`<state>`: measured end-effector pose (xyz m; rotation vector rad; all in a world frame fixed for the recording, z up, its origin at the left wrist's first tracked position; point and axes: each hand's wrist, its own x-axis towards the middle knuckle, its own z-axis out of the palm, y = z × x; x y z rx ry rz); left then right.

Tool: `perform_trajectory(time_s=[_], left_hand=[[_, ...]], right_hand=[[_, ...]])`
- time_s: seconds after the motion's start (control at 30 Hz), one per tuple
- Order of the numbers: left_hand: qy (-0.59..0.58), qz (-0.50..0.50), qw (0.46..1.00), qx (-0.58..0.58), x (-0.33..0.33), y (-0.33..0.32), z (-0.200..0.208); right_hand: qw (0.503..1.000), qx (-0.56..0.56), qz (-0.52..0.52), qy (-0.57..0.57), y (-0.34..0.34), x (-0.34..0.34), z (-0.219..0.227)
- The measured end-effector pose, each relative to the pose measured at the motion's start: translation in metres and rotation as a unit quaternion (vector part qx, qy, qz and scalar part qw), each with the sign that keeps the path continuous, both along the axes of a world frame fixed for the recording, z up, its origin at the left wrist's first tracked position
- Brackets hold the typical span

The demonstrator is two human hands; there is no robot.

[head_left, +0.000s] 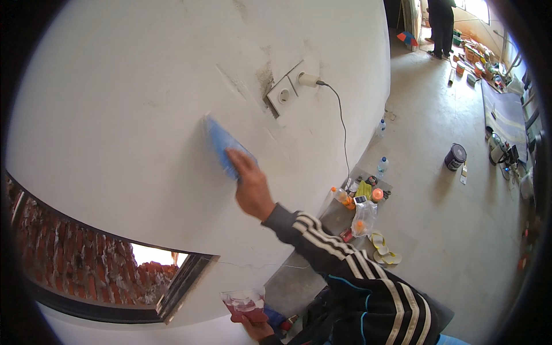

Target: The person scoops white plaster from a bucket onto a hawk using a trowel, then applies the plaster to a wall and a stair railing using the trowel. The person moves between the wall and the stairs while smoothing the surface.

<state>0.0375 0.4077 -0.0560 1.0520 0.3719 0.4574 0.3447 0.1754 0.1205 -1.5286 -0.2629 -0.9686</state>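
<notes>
From where I stand, the wall socket (pixel 283 96) sits at about half past one from the blue scraper (pixel 220 140), so a stroke straying that way could catch its frame or jolt the plugged-in charger (pixel 309 79). White paste might slip off the maroon spreader (pixel 246 314), at 6 o'clock, should it tip. The right hand (pixel 253 192) grips the blue scraper, fingers laid along it against the wall (pixel 144 155), forearm coming from 4 o'clock. Low down, the left hand (pixel 256 329) grasps the maroon spreader from below.
</notes>
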Motion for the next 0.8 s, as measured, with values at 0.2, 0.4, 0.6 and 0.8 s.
perform_trajectory(time_s=[0.2,0.4,0.6,0.8], left_hand=[[-0.035,0.001,0.999,-0.005,0.018,-0.018,0.002],[-0.03,0.021,0.999,-0.037,0.027,-0.006,-0.013],[-0.056,-0.035,0.997,-0.029,0.059,-0.015,0.016],[-0.049,-0.042,0.997,-0.042,0.062,-0.002,0.02]], right_hand=[[0.988,0.016,-0.141,-0.056,-0.093,0.058,0.048],[0.99,-0.011,-0.137,0.014,-0.061,0.058,0.052],[0.996,-0.09,0.005,0.013,0.01,-0.012,0.025],[0.986,-0.073,0.145,0.038,0.011,-0.042,0.015]])
